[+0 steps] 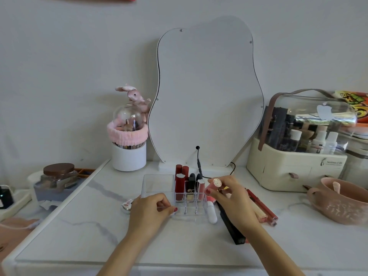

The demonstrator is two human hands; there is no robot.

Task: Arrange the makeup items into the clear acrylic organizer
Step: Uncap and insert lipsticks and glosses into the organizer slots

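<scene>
while the organizer [159, 188] is being steadied at its near edge by the pinching left hand [151, 208], a pink tube [214, 185] is being gripped by the right hand [233, 198], probably for slotting into a free compartment.

white marbled tabletop [83, 226] bears clear organizer [157, 184], white tube [211, 213], mirror [207, 92].

Little is reading clearly for me here. The cream cosmetic case [294, 168] at the right rear of the table is showing a small logo and a line of print on its front, too small to make out. An orange packet [356, 104] behind it is bearing large characters, blurred beyond reading.
</scene>
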